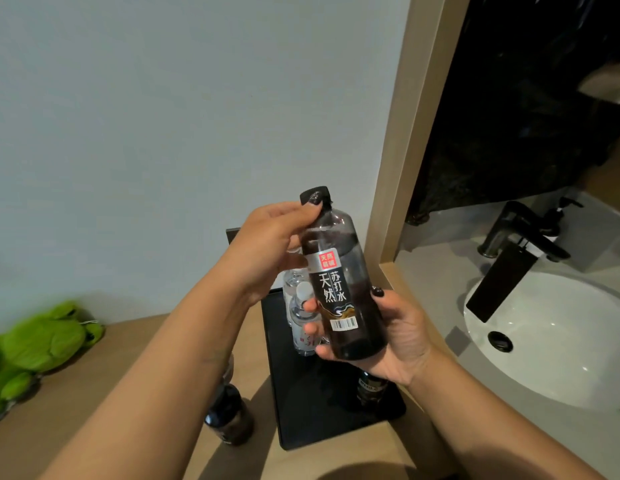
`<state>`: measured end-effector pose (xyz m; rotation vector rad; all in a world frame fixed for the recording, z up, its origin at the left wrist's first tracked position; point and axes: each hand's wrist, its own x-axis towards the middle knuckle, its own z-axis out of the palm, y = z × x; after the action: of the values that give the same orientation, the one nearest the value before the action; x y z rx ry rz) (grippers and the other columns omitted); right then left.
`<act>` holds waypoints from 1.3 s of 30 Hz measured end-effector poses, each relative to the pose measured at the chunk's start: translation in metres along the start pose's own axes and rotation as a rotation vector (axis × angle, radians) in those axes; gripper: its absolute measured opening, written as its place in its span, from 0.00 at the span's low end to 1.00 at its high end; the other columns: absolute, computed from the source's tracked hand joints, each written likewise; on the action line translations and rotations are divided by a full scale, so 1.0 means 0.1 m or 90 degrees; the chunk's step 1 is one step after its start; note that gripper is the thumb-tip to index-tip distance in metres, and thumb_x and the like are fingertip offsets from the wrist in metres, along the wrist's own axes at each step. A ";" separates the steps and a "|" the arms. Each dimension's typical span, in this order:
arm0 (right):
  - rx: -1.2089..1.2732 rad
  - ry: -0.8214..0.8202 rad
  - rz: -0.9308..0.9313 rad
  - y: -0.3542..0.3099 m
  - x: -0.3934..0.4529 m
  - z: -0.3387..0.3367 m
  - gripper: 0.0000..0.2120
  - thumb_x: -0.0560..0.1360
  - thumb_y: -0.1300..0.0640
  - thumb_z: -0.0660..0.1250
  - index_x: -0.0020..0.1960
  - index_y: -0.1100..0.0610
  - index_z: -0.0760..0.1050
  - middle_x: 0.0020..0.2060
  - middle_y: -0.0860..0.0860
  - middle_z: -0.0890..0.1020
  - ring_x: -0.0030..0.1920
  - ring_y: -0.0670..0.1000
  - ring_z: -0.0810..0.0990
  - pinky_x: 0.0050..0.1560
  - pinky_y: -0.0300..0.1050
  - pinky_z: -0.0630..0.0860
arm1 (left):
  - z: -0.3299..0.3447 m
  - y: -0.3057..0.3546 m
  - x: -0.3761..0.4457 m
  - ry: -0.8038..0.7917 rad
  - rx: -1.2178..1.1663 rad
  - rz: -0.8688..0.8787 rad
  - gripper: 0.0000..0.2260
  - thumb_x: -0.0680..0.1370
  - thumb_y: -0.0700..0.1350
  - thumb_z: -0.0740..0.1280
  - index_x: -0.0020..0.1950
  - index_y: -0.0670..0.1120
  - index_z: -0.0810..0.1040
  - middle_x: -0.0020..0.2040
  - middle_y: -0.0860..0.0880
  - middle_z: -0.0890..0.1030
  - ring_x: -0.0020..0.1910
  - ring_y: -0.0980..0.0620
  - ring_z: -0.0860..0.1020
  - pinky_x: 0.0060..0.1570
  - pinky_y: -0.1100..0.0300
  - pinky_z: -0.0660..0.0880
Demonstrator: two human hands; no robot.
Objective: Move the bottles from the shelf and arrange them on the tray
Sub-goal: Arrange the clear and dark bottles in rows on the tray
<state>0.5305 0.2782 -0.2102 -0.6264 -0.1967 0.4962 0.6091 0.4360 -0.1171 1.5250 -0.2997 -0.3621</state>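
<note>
Bottles are the subject: a dark bottle (339, 275) with a black label is held tilted in the air above the black tray (312, 403). Right hand (395, 336) is closed around its lower body, fingers wrapped under the base, thumb on the side. Left hand (267, 244) grips the neck, fingertips curled just below the black cap (315, 195). Nearest, a small dark bottle (228, 415) stands on the wooden counter (93, 393), just beside the tray's left edge. On the tray: one dark bottle (370, 388) near the right edge, partly hidden under the right wrist, and two clear bottles (303, 320) farther back. A white basin (558, 341) with black tap (523, 230) lies to the right.
</note>
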 end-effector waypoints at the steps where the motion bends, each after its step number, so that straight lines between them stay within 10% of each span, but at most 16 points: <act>1: -0.011 0.060 -0.026 0.03 0.00 -0.02 0.37 0.65 0.53 0.76 0.70 0.62 0.68 0.60 0.65 0.76 0.58 0.64 0.78 0.55 0.59 0.78 | 0.02 0.00 0.01 0.032 0.015 0.004 0.12 0.78 0.47 0.67 0.51 0.39 0.82 0.49 0.38 0.84 0.45 0.46 0.81 0.51 0.46 0.78; 6: -0.171 0.306 -0.136 0.16 0.05 -0.04 0.28 0.68 0.62 0.74 0.65 0.54 0.71 0.62 0.60 0.78 0.57 0.61 0.81 0.52 0.61 0.79 | 0.12 -0.03 0.04 0.174 0.075 0.058 0.08 0.74 0.46 0.72 0.49 0.42 0.82 0.44 0.44 0.84 0.43 0.47 0.84 0.43 0.51 0.82; 14: -0.162 0.290 -0.063 0.24 0.02 -0.14 0.25 0.72 0.62 0.70 0.67 0.54 0.70 0.62 0.57 0.79 0.61 0.60 0.79 0.58 0.64 0.76 | -0.04 -0.10 0.01 0.119 0.187 0.067 0.10 0.70 0.48 0.75 0.43 0.46 0.76 0.37 0.47 0.79 0.40 0.46 0.81 0.44 0.45 0.80; 21: -0.826 0.408 -0.066 0.11 0.07 -0.27 0.23 0.72 0.58 0.72 0.65 0.44 0.72 0.61 0.41 0.75 0.57 0.34 0.73 0.61 0.37 0.71 | -0.01 -0.60 -0.01 0.254 0.340 0.063 0.11 0.70 0.51 0.73 0.41 0.48 0.73 0.37 0.54 0.77 0.38 0.55 0.76 0.40 0.54 0.77; 26: -0.894 0.500 -0.141 0.03 0.09 -0.36 0.17 0.73 0.60 0.70 0.60 0.47 0.77 0.58 0.43 0.77 0.57 0.38 0.75 0.55 0.34 0.71 | 0.01 -0.96 -0.03 0.257 0.387 0.052 0.11 0.72 0.52 0.72 0.43 0.47 0.73 0.38 0.53 0.77 0.38 0.56 0.75 0.35 0.60 0.73; 39: -1.075 0.461 0.368 0.03 -0.20 -0.65 0.27 0.70 0.50 0.73 0.68 0.46 0.69 0.67 0.51 0.66 0.67 0.53 0.68 0.64 0.46 0.70 | 0.12 -1.83 0.06 0.134 0.509 -0.068 0.12 0.72 0.50 0.72 0.51 0.50 0.74 0.43 0.53 0.79 0.42 0.56 0.77 0.38 0.64 0.70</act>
<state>0.5328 0.2372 -0.2649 -2.5043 0.3498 0.5395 0.6011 0.4204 -0.2999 2.3521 -0.2014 -0.1599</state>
